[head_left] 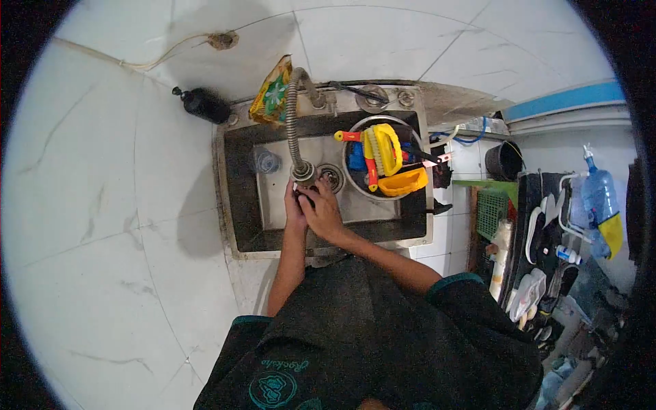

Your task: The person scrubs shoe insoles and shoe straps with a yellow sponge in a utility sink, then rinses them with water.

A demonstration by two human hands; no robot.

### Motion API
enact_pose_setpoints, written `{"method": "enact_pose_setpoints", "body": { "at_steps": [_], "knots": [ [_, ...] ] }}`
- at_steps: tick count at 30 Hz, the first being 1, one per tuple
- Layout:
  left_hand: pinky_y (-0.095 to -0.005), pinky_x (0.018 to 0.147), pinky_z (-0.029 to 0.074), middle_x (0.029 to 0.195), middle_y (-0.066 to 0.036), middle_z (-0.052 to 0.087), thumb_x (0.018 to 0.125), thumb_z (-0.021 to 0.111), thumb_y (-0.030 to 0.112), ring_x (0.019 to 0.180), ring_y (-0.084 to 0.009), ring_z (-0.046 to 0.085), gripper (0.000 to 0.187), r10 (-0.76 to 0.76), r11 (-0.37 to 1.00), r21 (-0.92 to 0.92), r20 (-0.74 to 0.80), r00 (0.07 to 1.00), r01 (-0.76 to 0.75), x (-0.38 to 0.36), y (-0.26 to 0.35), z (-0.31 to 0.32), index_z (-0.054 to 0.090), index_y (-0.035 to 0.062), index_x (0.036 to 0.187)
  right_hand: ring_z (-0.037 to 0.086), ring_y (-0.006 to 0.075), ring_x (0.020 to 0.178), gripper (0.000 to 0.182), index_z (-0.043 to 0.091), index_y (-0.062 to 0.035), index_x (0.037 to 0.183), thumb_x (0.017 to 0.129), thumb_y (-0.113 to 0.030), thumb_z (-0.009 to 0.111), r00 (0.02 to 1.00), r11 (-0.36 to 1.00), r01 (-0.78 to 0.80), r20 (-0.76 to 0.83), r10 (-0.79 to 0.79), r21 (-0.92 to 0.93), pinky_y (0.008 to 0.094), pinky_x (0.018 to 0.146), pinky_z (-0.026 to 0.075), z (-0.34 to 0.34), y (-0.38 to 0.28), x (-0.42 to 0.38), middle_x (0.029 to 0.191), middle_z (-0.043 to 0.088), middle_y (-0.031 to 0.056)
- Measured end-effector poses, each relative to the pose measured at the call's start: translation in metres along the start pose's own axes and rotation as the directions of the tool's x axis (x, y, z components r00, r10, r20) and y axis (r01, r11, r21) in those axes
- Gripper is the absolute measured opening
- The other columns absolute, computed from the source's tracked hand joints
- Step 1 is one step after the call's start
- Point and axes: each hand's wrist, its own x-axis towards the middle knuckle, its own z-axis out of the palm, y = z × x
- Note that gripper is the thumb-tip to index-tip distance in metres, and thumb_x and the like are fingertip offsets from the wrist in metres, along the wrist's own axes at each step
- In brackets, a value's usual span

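Note:
My left hand (pixel 294 206) and my right hand (pixel 324 217) are together over the sink (pixel 240 236), just below the mouth of the flexible metal faucet (pixel 292 130). Their fingers are curled around a small dark thing, mostly hidden, and I cannot make out what it is. Beside the hands lies the sink drain (pixel 331 179). A clear plastic cup (pixel 267 162) rests on the sink floor to the left. On the right, a round metal basin (pixel 350 179) holds yellow and red brushes (pixel 383 149) and a yellow-orange scoop-like piece (pixel 402 183).
A yellow and green packet (pixel 273 94) hangs behind the faucet. Near the sink's back left corner is a black bottle (pixel 202 105). Farther right are a dark bucket (pixel 503 161), a green crate (pixel 490 213), and a rack with a blue spray bottle (pixel 601 195).

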Motion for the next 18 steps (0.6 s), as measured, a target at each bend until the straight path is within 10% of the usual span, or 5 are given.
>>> {"method": "enact_pose_setpoints", "body": {
  "at_steps": [2,6,10,12,18],
  "knots": [
    [-0.0389,0.102,0.037,0.134,-0.012,0.048,0.097,0.033,0.048,0.119,-0.0264,0.049,0.057,0.000,0.992,0.125,0.007,1.000,-0.001,-0.019,-0.004,0.030,0.043,0.0050,0.133,0.038,0.0473,0.124,0.039,0.054,0.0062,0.106,0.090,-0.029,0.050,0.974,0.977,0.080,-0.192,-0.119,-0.198,0.0509,0.108,0.023,0.003,-0.001,0.000,0.119,0.051,0.0305],
    [-0.0373,0.105,0.032,0.136,-0.009,0.046,0.098,0.030,0.046,0.124,-0.0250,0.044,0.056,-0.050,0.994,0.102,-0.008,0.999,0.051,-0.031,-0.034,0.052,0.039,0.0084,0.138,0.028,0.0462,0.131,0.061,0.039,0.0056,0.131,0.091,-0.040,0.045,0.916,0.918,-0.392,0.070,0.395,-0.056,0.0515,0.108,0.023,0.039,0.030,0.021,0.141,0.029,0.0319],
    [-0.0376,0.104,0.033,0.132,-0.008,0.049,0.097,0.030,0.052,0.123,-0.0256,0.044,0.059,0.458,0.606,0.706,0.068,0.886,-0.367,-0.013,-0.046,0.011,0.041,0.0097,0.136,0.031,0.0443,0.129,0.067,0.034,0.0045,0.135,0.092,-0.045,0.042,0.797,0.819,-0.571,0.283,0.533,0.064,0.0518,0.106,0.026,0.049,0.033,0.037,0.139,0.031,0.0307],
    [-0.0384,0.103,0.034,0.131,-0.009,0.050,0.096,0.030,0.052,0.122,-0.0260,0.045,0.059,0.005,0.985,0.170,-0.086,0.996,0.010,-0.034,-0.020,0.074,0.041,0.0090,0.135,0.034,0.0440,0.126,0.065,0.036,0.0045,0.133,0.091,-0.045,0.042,0.707,0.753,-0.647,0.465,0.533,0.122,0.0506,0.105,0.028,0.050,0.066,0.057,0.135,0.036,0.0296],
    [-0.0387,0.108,0.029,0.142,-0.012,0.038,0.097,0.026,0.044,0.130,-0.0269,0.038,0.059,0.119,0.954,0.284,-0.076,0.990,-0.093,-0.029,-0.009,0.061,0.034,0.0047,0.140,0.032,0.0498,0.127,0.066,0.029,0.0079,0.137,0.088,-0.033,0.047,0.870,0.927,-0.278,0.342,0.354,-0.252,0.0499,0.106,0.029,0.050,0.044,0.066,0.136,0.032,0.0353]
  ]
}}
